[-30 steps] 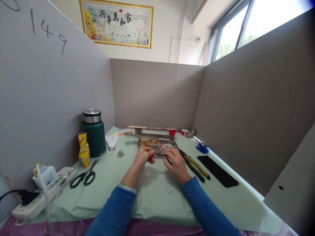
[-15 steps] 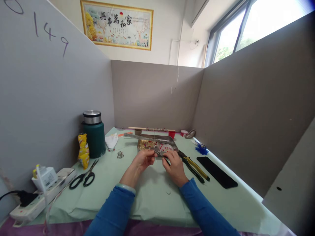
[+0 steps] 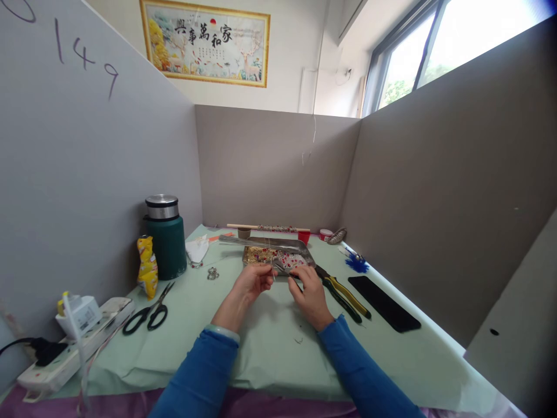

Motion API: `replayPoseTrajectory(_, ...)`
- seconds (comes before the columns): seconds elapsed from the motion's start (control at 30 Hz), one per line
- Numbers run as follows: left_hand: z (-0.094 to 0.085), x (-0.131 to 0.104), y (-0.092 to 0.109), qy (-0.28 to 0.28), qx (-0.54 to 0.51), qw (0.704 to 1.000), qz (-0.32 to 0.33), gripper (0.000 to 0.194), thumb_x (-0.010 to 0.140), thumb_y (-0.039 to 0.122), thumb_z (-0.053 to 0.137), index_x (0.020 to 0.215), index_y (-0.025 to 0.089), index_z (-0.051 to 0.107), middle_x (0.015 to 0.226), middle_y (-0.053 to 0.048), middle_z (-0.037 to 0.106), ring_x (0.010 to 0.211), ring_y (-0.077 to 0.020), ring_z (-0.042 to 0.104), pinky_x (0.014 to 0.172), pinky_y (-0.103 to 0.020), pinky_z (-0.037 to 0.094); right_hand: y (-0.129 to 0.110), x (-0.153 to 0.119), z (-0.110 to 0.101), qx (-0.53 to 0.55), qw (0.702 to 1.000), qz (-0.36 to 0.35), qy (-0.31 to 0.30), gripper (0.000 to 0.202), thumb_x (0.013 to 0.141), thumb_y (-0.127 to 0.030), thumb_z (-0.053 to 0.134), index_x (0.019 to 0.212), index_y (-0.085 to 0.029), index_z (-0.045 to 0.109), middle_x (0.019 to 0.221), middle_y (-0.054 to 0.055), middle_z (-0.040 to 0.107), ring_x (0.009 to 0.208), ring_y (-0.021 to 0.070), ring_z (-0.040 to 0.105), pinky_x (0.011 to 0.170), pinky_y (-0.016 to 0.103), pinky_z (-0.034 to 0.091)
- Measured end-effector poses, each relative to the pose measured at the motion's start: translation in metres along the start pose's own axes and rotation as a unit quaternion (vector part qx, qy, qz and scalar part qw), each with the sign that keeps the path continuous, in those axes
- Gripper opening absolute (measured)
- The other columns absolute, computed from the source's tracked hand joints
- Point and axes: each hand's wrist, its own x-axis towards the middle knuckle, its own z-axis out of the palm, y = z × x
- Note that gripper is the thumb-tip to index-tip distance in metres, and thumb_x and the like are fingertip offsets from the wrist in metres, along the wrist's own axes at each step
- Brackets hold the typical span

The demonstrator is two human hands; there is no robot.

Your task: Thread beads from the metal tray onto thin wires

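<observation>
Just in front of a metal tray (image 3: 310,255) of gold, red and white beads, my left hand (image 3: 256,280) pinches a thin piece of wire (image 3: 274,271). My right hand (image 3: 308,290) is closed around a small dark tool (image 3: 284,270), which looks like slim pliers, its tip pointing left at the wire by my left fingertips. What lies between the left fingertips is too small to make out fully. Long thin wires (image 3: 232,239) rest across the tray's left edge.
Yellow-and-green-handled pliers (image 3: 348,299) and a black strip (image 3: 383,304) lie at right, near a blue tassel (image 3: 357,264). Scissors (image 3: 152,313), a green thermos (image 3: 165,247), a yellow packet (image 3: 148,267) and a power strip (image 3: 47,371) are at left. A beaded stick (image 3: 278,229) lies behind.
The small tool's tip has tilted upward and shifted slightly at the wire. Both hands remain in nearly the same place, and the view has shifted slightly.
</observation>
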Motion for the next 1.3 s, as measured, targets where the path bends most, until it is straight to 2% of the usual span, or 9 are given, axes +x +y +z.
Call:
replayPoseTrajectory(0.37, 0.012, -0.001, -0.002, 0.068, 0.139, 0.98, 0.127, 0.015, 0.068, 0.025, 0.058, 0.072, 0.015, 0.048, 0.068, -0.004, 0.063, 0.043, -0.0096, 0.053, 0.038, -0.021, 0.039, -0.003, -0.001, -0.001, 0.001, 1.0, 0.005, 0.006, 0.01, 0.082, -0.02, 0.048, 0.088, -0.019, 0.056, 0.085, 0.006, 0.056, 0.084, 0.02, 0.05, 0.076, 0.035, 0.043)
replayPoseTrajectory(0.43, 0.012, 0.002, -0.005, 0.096, 0.2, 0.958, 0.179, 0.012, 0.07, 0.024, 0.055, 0.074, 0.016, 0.046, 0.067, -0.002, 0.062, 0.041, -0.0098, 0.052, 0.037, -0.021, 0.038, -0.004, -0.001, -0.002, 0.003, 1.0, 0.005, 0.009, 0.01, 0.082, -0.02, 0.048, 0.089, -0.019, 0.056, 0.086, 0.006, 0.056, 0.084, 0.0203, 0.05, 0.077, 0.036, 0.042)
replayPoseTrajectory(0.53, 0.011, 0.005, -0.011, 0.127, 0.32, 0.901, 0.262, 0.006, 0.074, 0.023, 0.05, 0.074, 0.017, 0.048, 0.065, -0.001, 0.062, 0.04, -0.0088, 0.052, 0.039, -0.02, 0.039, -0.005, 0.0, -0.002, 0.005, 1.0, 0.0, 0.007, 0.011, 0.083, -0.02, 0.048, 0.09, -0.019, 0.056, 0.087, 0.006, 0.056, 0.085, 0.0204, 0.05, 0.077, 0.036, 0.043)
replayPoseTrajectory(0.67, 0.01, 0.007, -0.018, 0.134, 0.4, 0.849, 0.319, 0.005, 0.076, 0.022, 0.049, 0.072, 0.018, 0.05, 0.065, -0.001, 0.062, 0.043, -0.0084, 0.054, 0.044, -0.02, 0.042, -0.006, 0.0, -0.001, 0.002, 1.0, 0.001, 0.01, 0.012, 0.083, -0.02, 0.049, 0.092, -0.018, 0.056, 0.089, 0.007, 0.056, 0.086, 0.0204, 0.05, 0.078, 0.036, 0.043)
replayPoseTrajectory(0.73, 0.01, 0.008, -0.019, 0.129, 0.379, 0.863, 0.309, 0.006, 0.076, 0.022, 0.05, 0.073, 0.018, 0.05, 0.065, -0.002, 0.062, 0.043, -0.0094, 0.054, 0.042, -0.02, 0.042, -0.006, 0.0, -0.001, 0.0, 1.0, 0.004, 0.015, 0.012, 0.083, -0.02, 0.049, 0.092, -0.018, 0.057, 0.088, 0.007, 0.056, 0.086, 0.0203, 0.05, 0.078, 0.036, 0.043)
replayPoseTrajectory(0.87, 0.014, 0.008, -0.017, 0.086, 0.234, 0.943, 0.219, 0.011, 0.073, 0.024, 0.055, 0.075, 0.016, 0.049, 0.065, -0.003, 0.062, 0.044, -0.0129, 0.057, 0.04, -0.023, 0.044, -0.005, -0.001, 0.0, -0.007, 1.0, 0.009, 0.025, 0.011, 0.083, -0.019, 0.049, 0.09, -0.018, 0.057, 0.086, 0.007, 0.056, 0.085, 0.0199, 0.05, 0.077, 0.035, 0.043)
replayPoseTrajectory(0.97, 0.015, 0.004, -0.011, 0.049, 0.135, 0.978, 0.154, 0.016, 0.07, 0.023, 0.062, 0.076, 0.012, 0.052, 0.068, -0.006, 0.063, 0.05, -0.0137, 0.06, 0.045, -0.025, 0.048, -0.004, -0.001, 0.0, -0.01, 1.0, 0.01, 0.027, 0.011, 0.083, -0.02, 0.049, 0.09, -0.018, 0.058, 0.086, 0.006, 0.056, 0.085, 0.0195, 0.05, 0.077, 0.035, 0.044)
replayPoseTrajectory(1.13, 0.014, -0.001, -0.007, 0.035, 0.035, 0.995, 0.083, 0.012, 0.066, 0.014, 0.067, 0.074, 0.008, 0.059, 0.07, -0.007, 0.064, 0.054, -0.0122, 0.06, 0.048, -0.023, 0.048, -0.004, 0.0, 0.001, -0.006, 0.999, 0.002, 0.033, 0.012, 0.082, -0.019, 0.049, 0.091, -0.019, 0.058, 0.086, 0.006, 0.057, 0.085, 0.0197, 0.051, 0.077, 0.036, 0.044)
replayPoseTrajectory(1.3, 0.012, 0.001, -0.007, 0.032, -0.014, 0.997, 0.068, 0.005, 0.07, 0.008, 0.064, 0.073, 0.008, 0.061, 0.066, -0.007, 0.064, 0.057, -0.0123, 0.061, 0.055, -0.023, 0.051, -0.004, -0.001, 0.001, -0.012, 0.999, -0.008, 0.036, 0.014, 0.082, -0.019, 0.05, 0.092, -0.019, 0.059, 0.087, 0.007, 0.056, 0.084, 0.02, 0.051, 0.077, 0.037, 0.045)
